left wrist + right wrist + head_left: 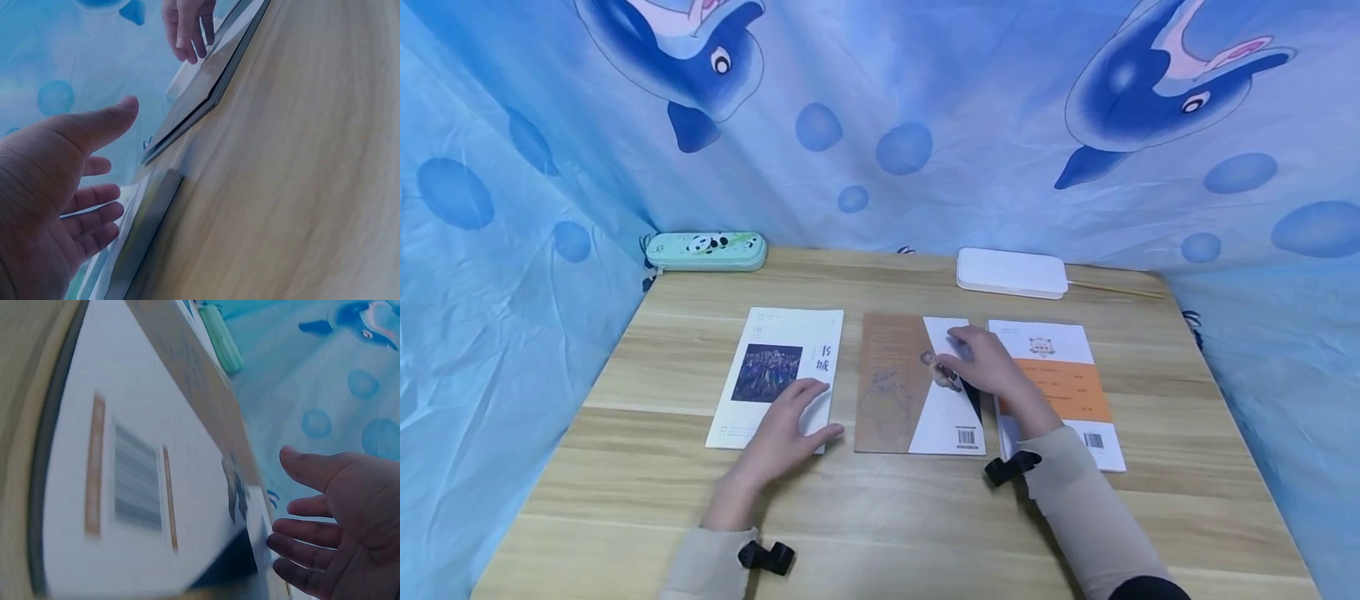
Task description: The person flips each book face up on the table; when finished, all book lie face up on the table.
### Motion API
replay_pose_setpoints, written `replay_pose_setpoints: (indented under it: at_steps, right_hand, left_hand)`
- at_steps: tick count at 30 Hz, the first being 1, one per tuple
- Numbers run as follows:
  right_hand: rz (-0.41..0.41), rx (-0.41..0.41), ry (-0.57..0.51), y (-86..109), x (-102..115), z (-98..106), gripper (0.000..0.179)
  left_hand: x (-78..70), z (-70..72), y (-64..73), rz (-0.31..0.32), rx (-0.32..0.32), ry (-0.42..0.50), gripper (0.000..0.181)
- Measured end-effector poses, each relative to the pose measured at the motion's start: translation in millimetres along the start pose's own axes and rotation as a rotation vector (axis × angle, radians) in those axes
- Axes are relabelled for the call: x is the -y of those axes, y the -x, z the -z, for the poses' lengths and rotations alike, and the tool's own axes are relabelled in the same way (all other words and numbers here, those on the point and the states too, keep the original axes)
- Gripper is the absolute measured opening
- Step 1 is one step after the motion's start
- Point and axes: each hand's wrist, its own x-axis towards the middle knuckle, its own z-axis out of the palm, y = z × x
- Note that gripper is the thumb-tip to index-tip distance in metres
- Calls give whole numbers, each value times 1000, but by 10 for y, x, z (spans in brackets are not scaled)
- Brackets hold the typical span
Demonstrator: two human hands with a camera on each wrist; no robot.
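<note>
My left hand (784,435) is over the lower right part of a white book (741,421) with a dark blue picture on its cover. In the left wrist view the thumb and fingers (103,128) of that hand are spread apart, holding nothing. A brown and white book (891,392) with a barcode lies flat in the middle. Over its right side is my right hand (988,362), overlapping the cover in the head view. The right wrist view shows its thumb and fingers (306,534) extended, with nothing between them, beside the book's far edge.
A white and orange book (1063,392) lies at the right, partly beneath the right forearm. Along the back of the wooden table (880,525) are a mint panda pencil case (707,252), a white case (1011,272) and a thin stick (1116,288). A blue dolphin-print curtain (985,200) hangs behind.
</note>
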Motion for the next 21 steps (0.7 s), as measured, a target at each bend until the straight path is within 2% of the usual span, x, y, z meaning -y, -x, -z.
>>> replay_pose_setpoints:
  at_steps: [7,12,17,21]
  right_hand:
    - [1,-34,19,-5,-216,67,54]
    - [57,-55,13,-68,-317,60,23]
    - [18,-52,-5,-103,-355,43,22]
    - [-34,-46,-22,-96,-366,58,45]
  left_hand:
    - [-96,-105,-14,-57,27,53,72]
    - [-217,-180,-34,-68,67,123,75]
    - [-297,-270,-46,-74,158,68,84]
    - [-311,-303,-51,-72,167,11,81]
